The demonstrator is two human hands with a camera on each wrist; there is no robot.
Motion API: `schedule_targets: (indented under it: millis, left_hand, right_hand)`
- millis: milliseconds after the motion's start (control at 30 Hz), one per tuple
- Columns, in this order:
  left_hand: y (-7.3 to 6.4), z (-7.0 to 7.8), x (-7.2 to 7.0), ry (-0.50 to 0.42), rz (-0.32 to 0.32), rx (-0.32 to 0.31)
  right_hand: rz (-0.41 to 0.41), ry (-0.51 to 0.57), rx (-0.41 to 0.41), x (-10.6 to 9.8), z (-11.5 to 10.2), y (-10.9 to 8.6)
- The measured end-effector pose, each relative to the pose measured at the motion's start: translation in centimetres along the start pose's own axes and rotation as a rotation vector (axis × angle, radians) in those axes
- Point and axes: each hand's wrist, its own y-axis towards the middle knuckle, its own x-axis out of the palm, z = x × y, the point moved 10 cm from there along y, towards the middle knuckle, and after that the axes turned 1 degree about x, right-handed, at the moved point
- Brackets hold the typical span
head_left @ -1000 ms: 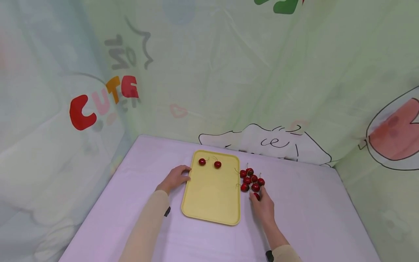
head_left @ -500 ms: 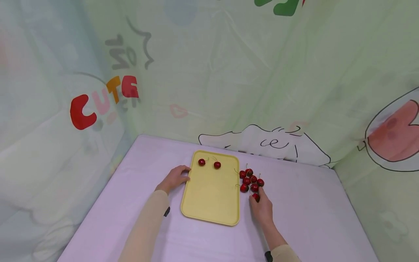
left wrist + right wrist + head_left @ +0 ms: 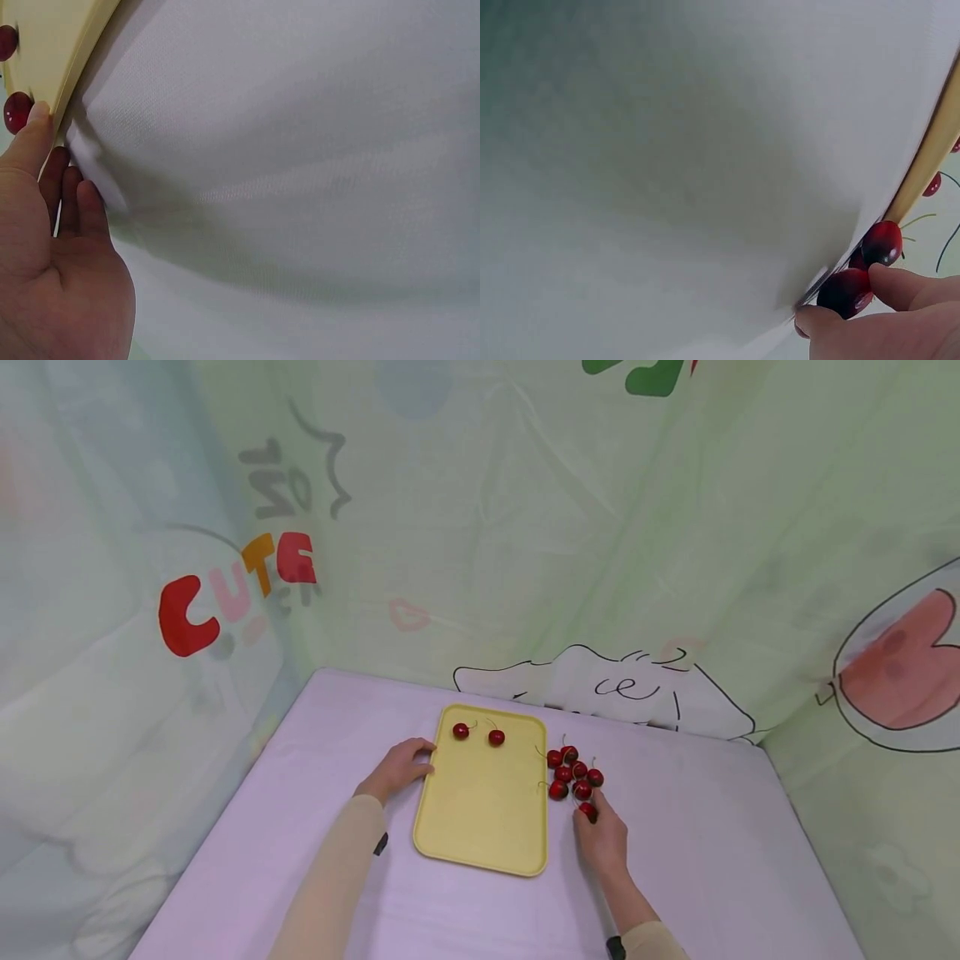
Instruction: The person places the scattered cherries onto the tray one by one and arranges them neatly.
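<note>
At the left edge of a yellow tray [image 3: 480,810], my left hand [image 3: 396,770] grips the rim. The left wrist view shows its thumb [image 3: 34,139] on the rim and the other fingers against the outer side. Two red cherries with stems lie near the tray's far end, a left cherry [image 3: 461,731] and a right cherry [image 3: 497,737]. Right of the tray, my right hand [image 3: 604,843] pinches the nearest cherry [image 3: 588,812] of a pile between thumb and finger. In the right wrist view this dark red cherry [image 3: 844,293] sits low, close to the cloth.
Several more cherries [image 3: 563,774] lie clustered just beyond the right hand, close to the tray's right rim. A pale lilac cloth [image 3: 705,843] covers the table. Printed curtains [image 3: 480,568] hang behind and at both sides.
The right fingers have settled around the nearest cherry, which shows more clearly between them now. The left hand and the tray stay in place.
</note>
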Motion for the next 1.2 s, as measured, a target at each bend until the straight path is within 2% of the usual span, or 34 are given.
schedule_targets:
  millis: [133,300,400,633,900,1200]
  left_hand:
    - [0.0,0.0,0.1,-0.006,-0.002,0.0]
    - [0.0,0.0,-0.1,-0.006,-0.001,0.001]
    - [0.1,0.0,-0.1,-0.006,-0.005,0.002]
    - [0.1,-0.2,0.1,-0.02,-0.014,-0.01]
    - [0.1,0.0,0.1,-0.005,-0.011,0.001]
    - [0.1,0.1,0.0,-0.007,-0.012,0.002]
  right_hand:
    - [0.025,0.03,0.022,-0.3,0.3,0.1]
    - [0.034,0.05,-0.007,-1.3,-1.1,0.4]
    - [0.031,0.058,-0.027,-1.9,-2.7,0.3]
    - [0.001,0.1,-0.066,-3.2,-8.3,-0.5]
    - [-0.034,0.109,-0.105,-2.6,-12.9,0.9]
    - [-0.069,0.163,-0.104,-0.7,-14.4,3.5]
